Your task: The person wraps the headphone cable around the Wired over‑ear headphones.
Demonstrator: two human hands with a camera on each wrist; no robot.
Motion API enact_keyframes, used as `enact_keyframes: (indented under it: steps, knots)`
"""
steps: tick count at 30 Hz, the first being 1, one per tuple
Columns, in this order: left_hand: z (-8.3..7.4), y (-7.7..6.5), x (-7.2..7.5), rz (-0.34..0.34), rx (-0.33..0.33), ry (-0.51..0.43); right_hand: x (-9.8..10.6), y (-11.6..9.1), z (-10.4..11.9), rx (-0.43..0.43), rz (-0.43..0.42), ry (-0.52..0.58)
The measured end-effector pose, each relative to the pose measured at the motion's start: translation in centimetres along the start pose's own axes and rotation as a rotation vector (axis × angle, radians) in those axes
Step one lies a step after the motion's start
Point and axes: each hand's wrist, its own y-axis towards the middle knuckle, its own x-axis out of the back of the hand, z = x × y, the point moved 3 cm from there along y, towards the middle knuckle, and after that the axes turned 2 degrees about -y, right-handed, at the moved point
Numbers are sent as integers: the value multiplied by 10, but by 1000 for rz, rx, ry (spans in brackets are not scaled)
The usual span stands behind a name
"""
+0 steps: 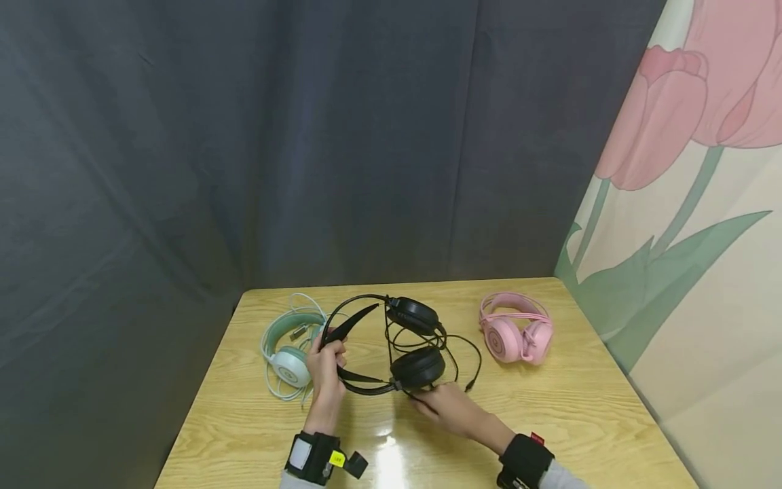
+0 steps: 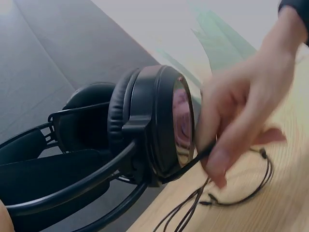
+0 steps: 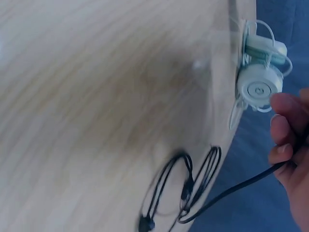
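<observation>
My left hand [image 1: 326, 372] grips the headband of black over-ear headphones [image 1: 418, 367] and holds them up on their side above the wooden table. Both ear cups point to the right. My right hand [image 1: 453, 409] is beside the nearer ear cup. Its thumb and fingers pinch the black headphone cable [image 3: 241, 186], seen in the right wrist view leading down to a bundled coil. In the left wrist view, the right hand [image 2: 248, 104] is blurred and a black strand runs from the ear cup's bottom edge into its fingers.
White and green headphones [image 1: 290, 367] with a pale cable lie on the left, partly behind my left hand. Pink headphones [image 1: 504, 341] lie at the right of the table [image 1: 586, 414]. A grey curtain [image 1: 366, 149] hangs behind, and a tulip-patterned wall [image 1: 690, 272] flanks the right edge.
</observation>
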Motion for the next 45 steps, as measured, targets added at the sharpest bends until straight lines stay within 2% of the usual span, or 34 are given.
enact_keyframes:
  steps: [7,14,17,23,29,32,35,45]
  knots:
    - [-4,2,12,-86,-59,51,22,-2,-3,53,-18,9]
    - [-5,2,19,-82,-78,100,46,-7,-14,111,-103,-34]
    - [-6,3,23,-68,-71,123,59,-6,-18,157,-165,-86]
    - [-5,3,30,-36,-37,162,83,2,-18,275,-335,-275]
    - [-1,1,25,-7,-10,153,95,8,-8,407,-468,-286]
    - [1,0,20,22,-14,181,97,14,-2,449,-520,-305]
    - [4,-3,16,58,-7,210,98,19,2,453,-547,-334]
    - [14,-7,4,277,78,300,97,25,-1,429,-529,-375]
